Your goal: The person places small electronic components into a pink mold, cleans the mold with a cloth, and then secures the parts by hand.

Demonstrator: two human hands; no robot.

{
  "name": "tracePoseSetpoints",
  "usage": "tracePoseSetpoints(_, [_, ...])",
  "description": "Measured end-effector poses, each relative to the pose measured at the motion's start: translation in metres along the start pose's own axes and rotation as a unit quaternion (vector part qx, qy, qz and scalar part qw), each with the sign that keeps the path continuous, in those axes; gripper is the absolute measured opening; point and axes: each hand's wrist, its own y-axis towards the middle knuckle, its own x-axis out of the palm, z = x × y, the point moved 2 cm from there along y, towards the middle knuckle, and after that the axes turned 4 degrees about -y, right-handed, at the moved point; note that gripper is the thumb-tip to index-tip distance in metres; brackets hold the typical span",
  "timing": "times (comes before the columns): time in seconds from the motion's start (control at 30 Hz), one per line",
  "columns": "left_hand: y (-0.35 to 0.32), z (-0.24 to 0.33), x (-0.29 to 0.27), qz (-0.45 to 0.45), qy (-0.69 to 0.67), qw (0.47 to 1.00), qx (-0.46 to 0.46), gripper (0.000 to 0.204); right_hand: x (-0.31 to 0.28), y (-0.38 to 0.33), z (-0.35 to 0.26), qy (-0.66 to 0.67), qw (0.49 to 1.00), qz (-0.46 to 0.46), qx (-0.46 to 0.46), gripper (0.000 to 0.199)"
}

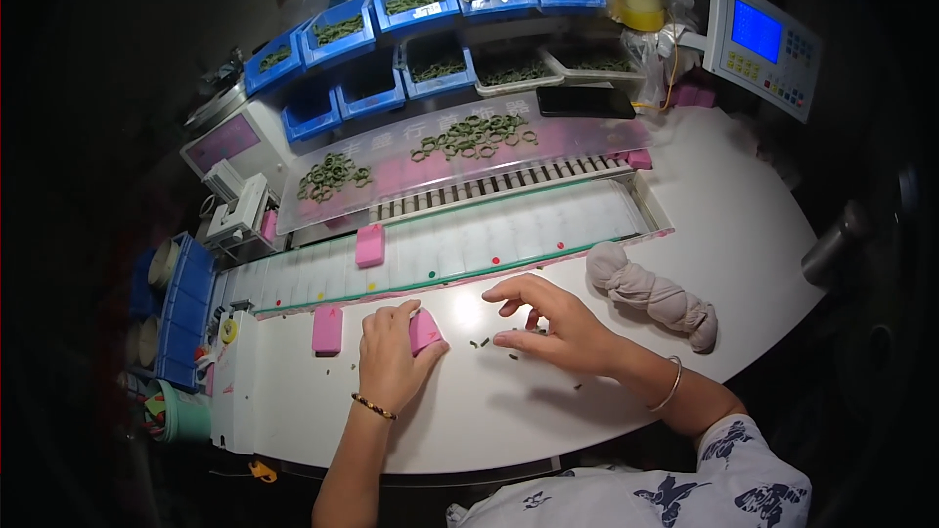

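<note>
My left hand is closed round a pink block on the white table, fingers over its far side and thumb at its near edge. To the right of the block hovers my right hand, thumb and fingers apart, with nothing visible between them. Small dark green pieces lie on the tabletop by my right fingertips. A second pink block rests left of my left hand. Beyond it, a third pink block sits on the long white conveyor strip.
Green ring-shaped pieces lie in heaps on a clear sheet behind the strip. Blue bins stand further back. A twisted cloth bundle lies right of my right hand. A control panel with a blue screen stands at the far right.
</note>
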Motion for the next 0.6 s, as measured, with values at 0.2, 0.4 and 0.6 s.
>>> tracePoseSetpoints(0.2, [0.014, 0.001, 0.012, -0.068, -0.298, 0.945, -0.113, 0.065, -0.004, 0.001, 0.020, 0.050, 0.998, 0.001, 0.038, 0.046])
tracePoseSetpoints(0.4, [0.021, 0.067, 0.018, -0.109, -0.439, 0.892, 0.008, 0.079, -0.004, 0.001, 0.006, 0.131, 0.991, -0.006, 0.022, 0.061])
tracePoseSetpoints(0.6, [0.046, 0.072, 0.027, -0.237, -0.500, 0.826, 0.107, 0.099, -0.021, 0.000, 0.002, 0.005, 0.998, 0.019, -0.054, 0.056])
